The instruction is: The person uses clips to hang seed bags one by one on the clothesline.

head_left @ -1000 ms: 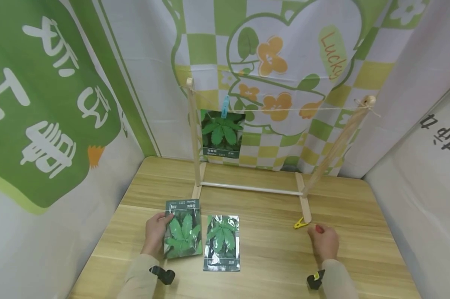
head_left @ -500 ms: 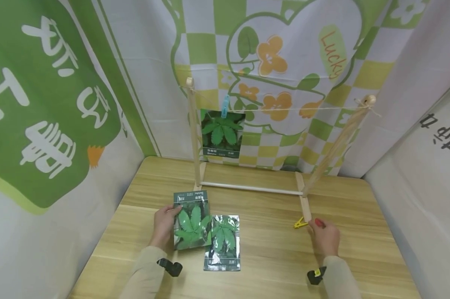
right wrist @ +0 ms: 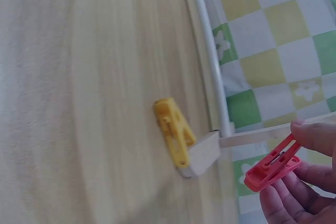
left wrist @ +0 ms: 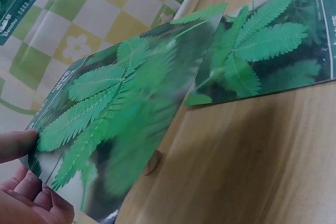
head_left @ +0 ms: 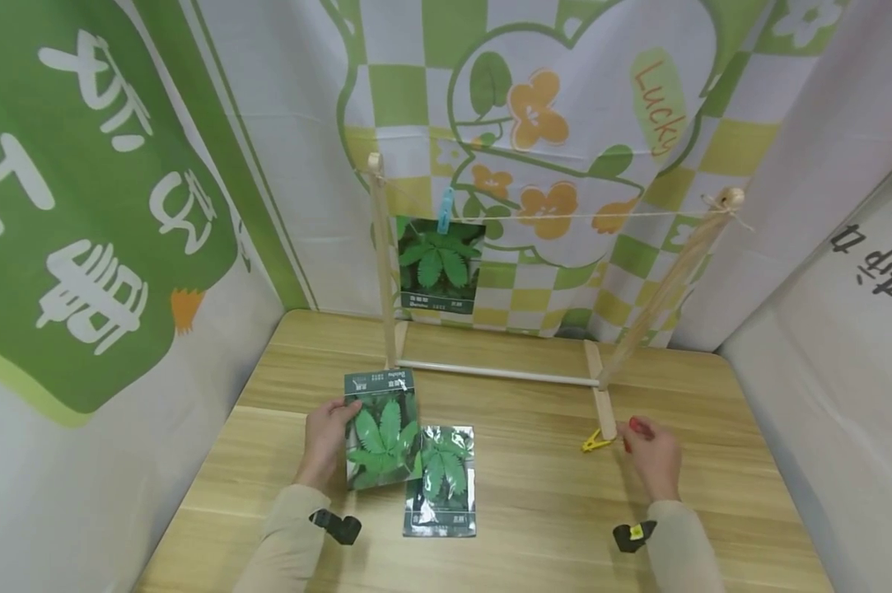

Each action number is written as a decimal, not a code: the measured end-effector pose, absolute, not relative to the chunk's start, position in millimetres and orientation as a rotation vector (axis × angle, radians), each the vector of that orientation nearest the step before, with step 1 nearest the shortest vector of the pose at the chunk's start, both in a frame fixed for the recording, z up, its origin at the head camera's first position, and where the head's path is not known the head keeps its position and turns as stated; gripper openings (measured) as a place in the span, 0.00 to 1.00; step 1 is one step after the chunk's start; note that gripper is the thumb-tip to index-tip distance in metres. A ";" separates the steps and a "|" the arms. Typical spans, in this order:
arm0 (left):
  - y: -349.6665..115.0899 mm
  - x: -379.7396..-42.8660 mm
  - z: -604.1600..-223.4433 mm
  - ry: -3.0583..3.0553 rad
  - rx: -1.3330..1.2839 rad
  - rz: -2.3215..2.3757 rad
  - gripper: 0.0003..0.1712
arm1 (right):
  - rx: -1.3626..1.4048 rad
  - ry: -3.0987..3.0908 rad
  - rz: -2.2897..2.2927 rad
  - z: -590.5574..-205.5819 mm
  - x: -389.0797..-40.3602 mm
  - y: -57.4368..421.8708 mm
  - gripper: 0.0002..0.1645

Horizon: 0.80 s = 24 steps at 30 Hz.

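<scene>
My left hand (head_left: 325,441) pinches a green seed packet (head_left: 383,432) by its left edge, thumb on the printed leaf side. The packet is tilted up over the table and overlaps a second seed packet (head_left: 449,494) lying flat. In the right wrist view, a red clothespin (right wrist: 272,166) sits between the thumb and fingers of my right hand (right wrist: 310,182). A yellow clothespin (head_left: 596,441) lies by the right foot of the wooden rack (head_left: 604,412), just left of that hand. A third packet (head_left: 440,268) hangs from the rack's string under a blue clothespin (head_left: 446,211).
The string (head_left: 579,216) runs between two wooden posts, with a white rod (head_left: 497,374) joining them low down. Behind the table (head_left: 549,511) hangs a green and yellow checked curtain (head_left: 534,284). More cloth hangs at both sides.
My left hand has carried its packet right and farther from me, partly over the flat packet. My right hand has shifted slightly right and away with the red clothespin.
</scene>
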<state>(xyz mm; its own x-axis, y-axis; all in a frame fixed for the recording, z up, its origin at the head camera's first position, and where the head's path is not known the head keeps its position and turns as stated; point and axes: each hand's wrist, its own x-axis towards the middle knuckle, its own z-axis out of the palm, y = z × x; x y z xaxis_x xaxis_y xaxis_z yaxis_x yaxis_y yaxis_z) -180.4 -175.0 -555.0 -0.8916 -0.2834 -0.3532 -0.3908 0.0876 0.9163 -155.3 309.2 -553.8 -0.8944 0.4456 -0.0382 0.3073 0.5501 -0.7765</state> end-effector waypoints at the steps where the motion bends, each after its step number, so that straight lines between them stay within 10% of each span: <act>1: -174.8 -180.6 -553.5 2.255 -0.697 1.952 0.26 | -0.636 -2.612 1.257 -551.8 -155.8 308.7 0.26; 24: -171.2 -188.6 -532.7 2.275 -0.689 1.991 0.26 | -0.509 -2.515 1.208 -518.7 -168.1 300.5 0.24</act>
<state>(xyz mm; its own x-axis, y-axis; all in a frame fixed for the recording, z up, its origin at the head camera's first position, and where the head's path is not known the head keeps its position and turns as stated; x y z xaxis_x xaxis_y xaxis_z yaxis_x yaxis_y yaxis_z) -188.6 -171.2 -532.7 -0.9006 -0.2996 -0.3150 -0.3519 0.0772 0.9328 -168.1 300.5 -518.7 -0.8909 0.4388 0.1172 0.1827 0.5825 -0.7921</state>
